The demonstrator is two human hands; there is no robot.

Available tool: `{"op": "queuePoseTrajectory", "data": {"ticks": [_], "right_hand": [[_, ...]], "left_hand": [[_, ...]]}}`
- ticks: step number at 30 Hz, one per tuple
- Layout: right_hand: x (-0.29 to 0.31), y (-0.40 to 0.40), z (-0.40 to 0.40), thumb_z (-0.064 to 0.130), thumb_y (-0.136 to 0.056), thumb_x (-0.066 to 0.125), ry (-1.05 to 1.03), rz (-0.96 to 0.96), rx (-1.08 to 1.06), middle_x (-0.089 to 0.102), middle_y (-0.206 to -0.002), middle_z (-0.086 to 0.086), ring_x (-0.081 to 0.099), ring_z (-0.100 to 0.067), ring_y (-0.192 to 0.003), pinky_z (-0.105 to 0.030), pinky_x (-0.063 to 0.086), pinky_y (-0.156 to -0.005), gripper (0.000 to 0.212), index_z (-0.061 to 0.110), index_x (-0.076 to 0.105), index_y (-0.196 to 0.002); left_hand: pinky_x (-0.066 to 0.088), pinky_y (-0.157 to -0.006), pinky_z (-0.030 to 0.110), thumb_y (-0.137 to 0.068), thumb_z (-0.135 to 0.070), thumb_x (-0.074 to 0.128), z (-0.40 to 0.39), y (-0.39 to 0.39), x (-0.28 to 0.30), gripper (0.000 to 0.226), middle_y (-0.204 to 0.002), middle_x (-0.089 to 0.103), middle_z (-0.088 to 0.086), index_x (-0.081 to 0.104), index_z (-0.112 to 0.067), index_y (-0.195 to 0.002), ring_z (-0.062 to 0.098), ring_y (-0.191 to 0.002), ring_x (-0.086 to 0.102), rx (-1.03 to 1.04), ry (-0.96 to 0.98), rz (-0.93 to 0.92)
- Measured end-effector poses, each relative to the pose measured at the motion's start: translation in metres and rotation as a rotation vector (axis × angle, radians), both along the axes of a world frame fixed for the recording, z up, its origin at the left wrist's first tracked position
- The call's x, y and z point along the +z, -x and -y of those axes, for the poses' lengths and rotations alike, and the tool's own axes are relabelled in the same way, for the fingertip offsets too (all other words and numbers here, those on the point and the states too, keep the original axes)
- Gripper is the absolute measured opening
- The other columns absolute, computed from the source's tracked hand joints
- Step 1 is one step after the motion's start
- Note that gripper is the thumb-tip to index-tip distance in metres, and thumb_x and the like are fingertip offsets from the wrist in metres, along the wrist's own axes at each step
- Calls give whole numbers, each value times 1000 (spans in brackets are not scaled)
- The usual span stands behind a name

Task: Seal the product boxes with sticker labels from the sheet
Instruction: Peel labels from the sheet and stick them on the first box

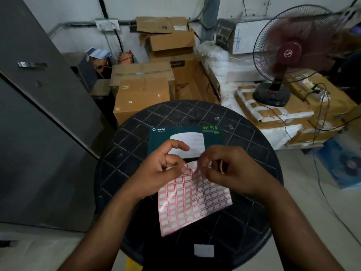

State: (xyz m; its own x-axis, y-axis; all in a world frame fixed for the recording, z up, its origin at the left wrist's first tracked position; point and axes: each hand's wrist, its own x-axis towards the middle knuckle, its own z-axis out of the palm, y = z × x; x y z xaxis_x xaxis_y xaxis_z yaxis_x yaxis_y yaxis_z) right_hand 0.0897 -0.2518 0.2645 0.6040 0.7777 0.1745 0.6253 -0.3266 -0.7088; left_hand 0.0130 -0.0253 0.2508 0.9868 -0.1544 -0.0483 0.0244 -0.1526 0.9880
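The sealing looks barely begun. One product box [185, 137], dark green, lies flat on the round black worktop [125, 145], and no sticker shows on its visible face. Just in front of it, partly over its near edge, the left hand [162, 173] pinches the upper edge of the red-bordered sticker sheet [191, 200], its grip narrow on the paper. The right hand [226, 169] works at the sheet's top, fingertips pinched close on what seems a label being peeled. Placing that label on the box remains to be done.
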Motion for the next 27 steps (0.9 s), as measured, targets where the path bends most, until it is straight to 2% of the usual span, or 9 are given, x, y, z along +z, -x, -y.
{"op": "queuePoseTrajectory", "data": {"ticks": [2, 4, 7, 9, 14, 16, 19, 25, 27], "right_hand": [[1, 0, 11, 16, -91, 69, 14, -50, -47, 68, -91, 24, 67, -4, -85, -11, 48, -69, 11, 25, 72, -91], [-3, -1, 24, 18, -92, 68, 33, -101, -117, 68, -87, 23, 67, -5, -85, -13, 48, -71, 10, 27, 72, -90], [-15, -2, 50, 16, -93, 69, 29, -247, -252, 71, -84, 12, 68, -9, -77, -21, 51, -67, 11, 26, 73, -88], [-28, -6, 73, 10, -94, 67, 33, -419, -306, 74, -83, 0, 71, -16, -71, -25, 56, -63, 11, 17, 74, -90], [-97, -24, 132, 11, -95, 65, 292, -699, -350, 74, -87, -8, 74, -18, -78, -34, 63, -74, 9, 9, 74, -94], [-132, -33, 143, 17, -95, 67, 409, -691, -397, 73, -86, -6, 74, -15, -76, -34, 64, -76, 9, 12, 73, -93], [-181, -48, 143, 26, -98, 64, 561, -561, -454, 69, -80, 1, 70, -9, -66, -21, 56, -65, 14, 21, 68, -86], [-246, -84, 125, 29, -98, 58, 665, -390, -485, 65, -83, -6, 66, -23, -82, -31, 54, -74, 22, 11, 66, -87], [-255, -94, 119, 26, -98, 57, 670, -307, -452, 67, -97, -10, 65, -24, -87, -38, 57, -84, 22, 8, 68, -95]], "left_hand": [[58, -68, 33, -96, -8, 64, 7, -6, 0, 31, -88, 77, 8, 52, -25, -119, 27, -78, 75, 48, -90, 25], [59, -77, 36, -95, -14, 66, 14, -13, -3, 28, -90, 78, -2, 55, -28, -116, 16, -83, 75, 118, -207, 67], [57, -87, 46, -97, -26, 63, 23, -19, -8, 18, -94, 76, -3, 59, -30, -115, 13, -91, 72, 192, -204, 132], [55, -87, 52, -95, -35, 61, 28, -22, -12, 18, -94, 76, -4, 60, -33, -113, 15, -90, 71, 201, -219, 164], [55, -83, 49, -98, -19, 64, 43, -27, -25, 17, -90, 76, -11, 64, -33, -108, 13, -89, 71, 217, -320, 201], [55, -83, 48, -97, -22, 65, 48, -29, -29, 15, -90, 76, -11, 65, -35, -106, 13, -89, 70, 230, -346, 191], [55, -84, 44, -97, -23, 65, 53, -29, -34, 14, -89, 76, -10, 65, -35, -106, 10, -91, 70, 256, -381, 201], [55, -81, 37, -95, -26, 66, 64, -29, -41, 13, -93, 75, -12, 67, -35, -104, 10, -91, 70, 336, -498, 187], [55, -79, 33, -95, -23, 67, 68, -28, -42, 12, -94, 76, -10, 68, -32, -103, 10, -88, 70, 363, -535, 193]]}}
